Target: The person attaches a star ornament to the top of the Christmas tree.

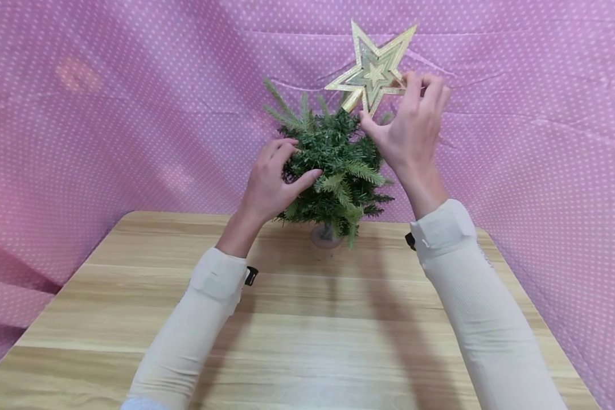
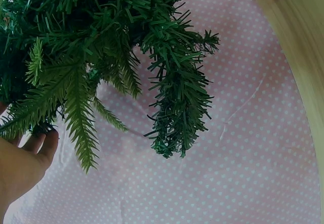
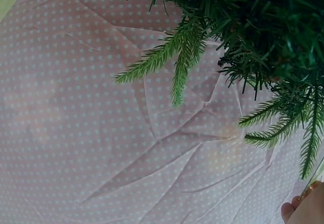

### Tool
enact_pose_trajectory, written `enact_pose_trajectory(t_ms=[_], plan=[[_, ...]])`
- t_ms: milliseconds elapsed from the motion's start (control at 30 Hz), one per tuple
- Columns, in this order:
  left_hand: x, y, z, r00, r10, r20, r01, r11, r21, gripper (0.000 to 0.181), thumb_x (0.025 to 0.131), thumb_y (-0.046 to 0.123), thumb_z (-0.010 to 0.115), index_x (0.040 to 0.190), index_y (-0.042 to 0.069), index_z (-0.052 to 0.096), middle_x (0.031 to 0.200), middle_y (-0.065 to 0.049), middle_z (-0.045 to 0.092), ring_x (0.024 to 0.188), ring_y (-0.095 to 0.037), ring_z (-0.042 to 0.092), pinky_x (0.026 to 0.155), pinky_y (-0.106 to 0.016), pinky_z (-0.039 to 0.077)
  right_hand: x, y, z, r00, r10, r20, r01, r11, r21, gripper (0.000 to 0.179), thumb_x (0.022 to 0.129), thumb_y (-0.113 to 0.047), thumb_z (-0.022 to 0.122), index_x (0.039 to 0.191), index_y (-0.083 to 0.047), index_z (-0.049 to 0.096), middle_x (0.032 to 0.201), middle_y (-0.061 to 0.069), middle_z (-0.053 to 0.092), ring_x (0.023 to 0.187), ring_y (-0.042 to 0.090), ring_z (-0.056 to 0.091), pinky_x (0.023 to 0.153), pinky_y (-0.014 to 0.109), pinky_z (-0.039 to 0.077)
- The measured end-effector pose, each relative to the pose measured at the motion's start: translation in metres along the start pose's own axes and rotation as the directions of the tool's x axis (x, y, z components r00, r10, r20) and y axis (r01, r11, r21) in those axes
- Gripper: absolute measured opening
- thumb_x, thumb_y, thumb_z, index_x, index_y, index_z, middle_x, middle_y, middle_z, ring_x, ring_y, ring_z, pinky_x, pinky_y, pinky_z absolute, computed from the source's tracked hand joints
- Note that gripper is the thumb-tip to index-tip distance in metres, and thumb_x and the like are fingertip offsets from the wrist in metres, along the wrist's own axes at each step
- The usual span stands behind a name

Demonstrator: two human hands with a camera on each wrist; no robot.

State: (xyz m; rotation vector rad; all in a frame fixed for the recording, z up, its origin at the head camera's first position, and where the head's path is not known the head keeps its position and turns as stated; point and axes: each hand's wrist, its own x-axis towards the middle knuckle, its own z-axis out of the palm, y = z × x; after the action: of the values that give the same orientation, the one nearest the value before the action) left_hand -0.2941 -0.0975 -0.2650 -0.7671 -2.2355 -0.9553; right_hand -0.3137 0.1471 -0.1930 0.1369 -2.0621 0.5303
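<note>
A small artificial Christmas tree (image 1: 345,154) stands upright near the table's back edge, on a pale round base (image 1: 326,238). My left hand (image 1: 270,177) holds its left side, thumb in front, with some fingertips hidden among the needles. At the treetop, my right hand (image 1: 414,128) grips a gold star topper (image 1: 374,74) between thumb and fingers by its lower right points. The star leans to the right, and its gold stem (image 1: 352,99) meets the upper branches. Whether the stem is seated on the tip cannot be told. Dark green branches (image 2: 177,82) fill much of the left wrist view.
The wood-grain table (image 1: 287,341) spreads out in front of the tree. Pink cloth with white dots (image 1: 159,114) hangs close behind the tree and along both sides. Both forearms wear pale sleeves with bands at the wrists.
</note>
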Motion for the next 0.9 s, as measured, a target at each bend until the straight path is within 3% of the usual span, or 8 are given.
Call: enact_pose_trajectory(t_ms=[533,733,900], plan=[[-0.0004,0.0010,0.0008,1.000,0.017,-0.019,-0.018,1.000,-0.006,0.050,0.090,0.040,0.077,0.114,-0.002,0.063,0.137,-0.017,0.058,0.130,-0.031,0.050,0.113,-0.039,0.036,0.0004,0.0036,0.0028,1.000,-0.017,-0.010,0.017,0.999,0.026,0.070,0.077,-0.037,0.084,0.129,0.001,0.056,0.123,0.020,0.047,0.117,0.031,0.041,0.104,0.033,0.037],[-0.0012,0.0015,0.0002,1.000,0.015,-0.016,-0.015,1.000,-0.009,0.050,0.090,0.040,0.077,0.114,-0.001,0.063,0.138,-0.017,0.057,0.131,-0.031,0.050,0.113,-0.039,0.036,0.0031,0.0021,0.0013,0.995,-0.083,-0.052,0.085,0.995,0.047,0.066,0.076,-0.034,0.084,0.124,0.003,0.057,0.119,0.020,0.048,0.116,0.032,0.042,0.102,0.034,0.037],[-0.0013,0.0010,0.0012,0.999,0.026,-0.026,-0.026,1.000,-0.016,0.048,0.089,0.039,0.078,0.112,-0.001,0.063,0.137,-0.017,0.058,0.131,-0.031,0.050,0.113,-0.039,0.037,0.0085,0.0016,-0.0016,0.978,-0.190,-0.087,0.194,0.980,0.041,0.068,0.075,-0.035,0.086,0.122,0.006,0.058,0.116,0.023,0.049,0.112,0.036,0.042,0.097,0.037,0.041]])
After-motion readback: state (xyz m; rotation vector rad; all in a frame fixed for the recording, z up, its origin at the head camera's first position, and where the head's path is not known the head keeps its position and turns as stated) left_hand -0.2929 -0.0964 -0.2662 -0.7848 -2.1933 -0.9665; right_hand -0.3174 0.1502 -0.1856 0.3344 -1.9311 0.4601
